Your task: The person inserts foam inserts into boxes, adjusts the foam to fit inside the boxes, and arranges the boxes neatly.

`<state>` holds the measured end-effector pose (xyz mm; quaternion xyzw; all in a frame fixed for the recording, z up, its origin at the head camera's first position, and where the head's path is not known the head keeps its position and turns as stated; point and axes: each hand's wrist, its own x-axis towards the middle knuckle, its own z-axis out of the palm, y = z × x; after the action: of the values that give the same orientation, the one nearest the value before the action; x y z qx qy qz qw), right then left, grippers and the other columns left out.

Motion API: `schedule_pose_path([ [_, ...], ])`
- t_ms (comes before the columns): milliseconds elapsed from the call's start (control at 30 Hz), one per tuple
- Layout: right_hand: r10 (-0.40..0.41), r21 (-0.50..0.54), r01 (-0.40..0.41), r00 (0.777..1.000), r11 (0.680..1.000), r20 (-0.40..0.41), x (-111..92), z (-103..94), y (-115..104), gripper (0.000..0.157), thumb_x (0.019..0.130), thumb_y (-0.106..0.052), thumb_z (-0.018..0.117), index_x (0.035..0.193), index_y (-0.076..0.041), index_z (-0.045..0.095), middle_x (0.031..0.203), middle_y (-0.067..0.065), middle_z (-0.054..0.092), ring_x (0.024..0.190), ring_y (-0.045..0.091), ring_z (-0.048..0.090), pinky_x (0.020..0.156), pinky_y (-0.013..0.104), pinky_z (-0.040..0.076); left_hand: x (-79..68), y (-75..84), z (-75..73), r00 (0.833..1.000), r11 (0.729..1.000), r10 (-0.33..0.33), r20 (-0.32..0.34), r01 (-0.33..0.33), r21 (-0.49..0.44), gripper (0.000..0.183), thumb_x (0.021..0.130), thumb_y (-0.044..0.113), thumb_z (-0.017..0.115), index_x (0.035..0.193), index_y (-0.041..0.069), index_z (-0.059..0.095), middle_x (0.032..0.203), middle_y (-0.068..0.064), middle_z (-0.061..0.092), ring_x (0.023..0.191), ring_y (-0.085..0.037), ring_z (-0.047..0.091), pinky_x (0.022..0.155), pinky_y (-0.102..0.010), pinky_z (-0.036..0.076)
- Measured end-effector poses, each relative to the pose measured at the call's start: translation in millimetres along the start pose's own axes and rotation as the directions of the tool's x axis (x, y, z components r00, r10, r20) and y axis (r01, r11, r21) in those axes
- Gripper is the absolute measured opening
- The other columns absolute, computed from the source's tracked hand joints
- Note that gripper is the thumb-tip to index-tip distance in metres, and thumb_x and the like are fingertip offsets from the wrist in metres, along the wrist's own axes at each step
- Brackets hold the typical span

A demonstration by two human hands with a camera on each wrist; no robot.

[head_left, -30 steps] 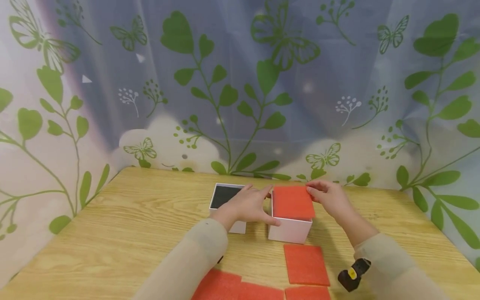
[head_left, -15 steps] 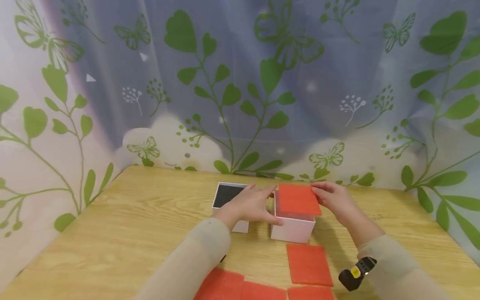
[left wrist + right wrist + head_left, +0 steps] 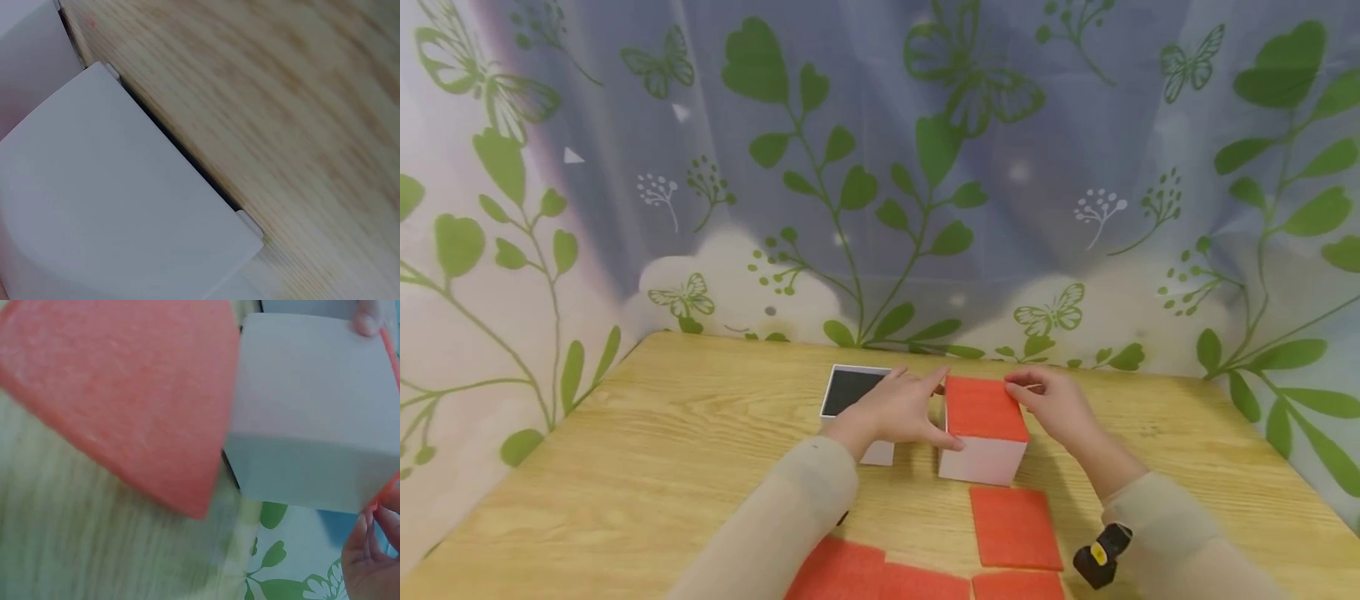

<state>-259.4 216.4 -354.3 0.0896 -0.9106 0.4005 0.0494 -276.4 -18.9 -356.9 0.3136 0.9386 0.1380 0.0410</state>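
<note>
A red felt-like square (image 3: 985, 408) lies across the top of a white box (image 3: 981, 462), covering its opening. My right hand (image 3: 1056, 404) pinches the square's far right corner; the right wrist view shows thumb and fingers (image 3: 357, 547) closed on that red corner. From the left side, my left hand (image 3: 898, 408) holds the box, with its thumb at the front face near the rim and a finger reaching towards the back. The thumb (image 3: 367, 324) also shows against the box in the right wrist view.
Left of the held box stands a second white box (image 3: 878, 455) with a dark interior, partly behind my left hand. One red square (image 3: 1017, 527) lies in front on the wooden table (image 3: 700, 467); more red squares (image 3: 925, 582) line the near edge. A patterned curtain (image 3: 880, 208) hangs behind.
The red square in my right hand has come down and left from its raised, right-shifted position, and now lines up with the box top. My left hand keeps its hold.
</note>
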Motion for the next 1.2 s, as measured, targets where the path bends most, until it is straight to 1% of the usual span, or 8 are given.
schedule_pose_path([
  [300, -0.145, -0.163, 0.13, 0.986, 0.978, -0.083, -5, 10.6, -2, 0.029, 0.092, -0.018, 0.059, 0.114, 0.001, 0.06, 0.111, 0.019, 0.054, 0.094, 0.032, 0.058, 0.072, 0.042, 0.051, -1.4, 0.2, -0.4, 1.0, 1.0, 0.006, -0.004, -0.006, 0.001, 0.107, 0.07, 0.072, 0.062, 0.149, 0.012, 0.022, 0.132, 0.005, 0.053, 0.123, -0.012, 0.046, 0.113, -0.04, 0.007],
  [400, -0.309, -0.219, 0.283, 0.946, 0.934, -0.097, -14, 9.7, -10, 0.028, 0.091, -0.016, 0.061, 0.115, -0.002, 0.061, 0.114, 0.015, 0.054, 0.101, 0.031, 0.056, 0.08, 0.046, 0.049, -0.9, 0.6, -0.9, 1.0, 1.0, 0.011, -0.006, -0.011, 0.005, 0.107, 0.07, 0.072, 0.061, 0.149, 0.012, 0.022, 0.131, 0.004, 0.054, 0.123, -0.014, 0.046, 0.113, -0.04, 0.008],
  [467, -0.476, -0.298, 0.44, 0.877, 0.847, -0.059, -23, 10.0, -18, 0.031, 0.088, -0.015, 0.065, 0.116, -0.003, 0.062, 0.117, 0.012, 0.056, 0.104, 0.031, 0.055, 0.083, 0.049, 0.048, -0.8, 1.0, -1.4, 1.0, 1.0, 0.019, -0.006, -0.019, 0.005, 0.107, 0.07, 0.072, 0.061, 0.149, 0.011, 0.022, 0.131, 0.003, 0.054, 0.123, -0.016, 0.046, 0.113, -0.041, 0.008],
  [567, -0.716, -0.417, 0.664, 0.697, 0.621, 0.044, -34, 15.4, -30, 0.041, 0.079, -0.013, 0.073, 0.117, -0.001, 0.063, 0.12, 0.013, 0.059, 0.109, 0.03, 0.056, 0.086, 0.05, 0.048, -0.7, 1.3, -2.3, 1.0, 1.0, 0.025, -0.008, -0.025, 0.006, 0.106, 0.071, 0.07, 0.062, 0.149, 0.011, 0.022, 0.131, 0.004, 0.054, 0.123, -0.015, 0.046, 0.113, -0.04, 0.008],
  [633, -0.798, -0.473, 0.735, 0.594, 0.485, 0.104, -40, 21.2, -36, 0.045, 0.075, -0.01, 0.076, 0.117, 0.0, 0.064, 0.118, 0.013, 0.061, 0.107, 0.029, 0.058, 0.085, 0.047, 0.049, -1.1, 1.1, -2.6, 1.0, 1.0, 0.026, -0.01, -0.026, 0.007, 0.104, 0.072, 0.068, 0.063, 0.149, 0.011, 0.022, 0.132, 0.005, 0.053, 0.123, -0.014, 0.046, 0.113, -0.04, 0.008],
  [700, -0.832, -0.528, 0.752, 0.537, 0.394, 0.143, -43, 26.8, -39, 0.046, 0.07, -0.005, 0.079, 0.114, 0.0, 0.066, 0.115, 0.014, 0.064, 0.105, 0.027, 0.061, 0.084, 0.044, 0.05, -1.1, 1.6, -2.6, 0.999, 0.999, 0.032, -0.012, -0.032, 0.003, 0.102, 0.072, 0.066, 0.064, 0.149, 0.012, 0.024, 0.132, 0.006, 0.053, 0.123, -0.013, 0.046, 0.113, -0.04, 0.008],
  [900, -0.811, -0.638, 0.703, 0.548, 0.315, 0.203, -46, 35.2, -41, 0.047, 0.064, 0.006, 0.08, 0.109, -0.002, 0.069, 0.107, 0.01, 0.068, 0.098, 0.021, 0.065, 0.081, 0.039, 0.052, -1.7, -0.3, -4.3, 0.998, 0.999, 0.051, -0.025, -0.05, 0.016, 0.097, 0.074, 0.065, 0.063, 0.148, 0.013, 0.028, 0.134, 0.004, 0.051, 0.124, -0.014, 0.045, 0.113, -0.041, 0.009],
  [1200, -0.796, -0.639, 0.702, 0.562, 0.316, 0.224, -49, 36.7, -36, 0.053, 0.063, 0.007, 0.079, 0.114, -0.002, 0.067, 0.111, 0.011, 0.066, 0.099, 0.022, 0.064, 0.082, 0.038, 0.052, -4.4, 0.1, -1.8, 0.998, 0.998, 0.054, -0.012, -0.054, 0.031, 0.096, 0.075, 0.067, 0.061, 0.148, 0.014, 0.028, 0.14, 0.001, 0.045, 0.128, -0.015, 0.041, 0.113, -0.043, 0.008],
])
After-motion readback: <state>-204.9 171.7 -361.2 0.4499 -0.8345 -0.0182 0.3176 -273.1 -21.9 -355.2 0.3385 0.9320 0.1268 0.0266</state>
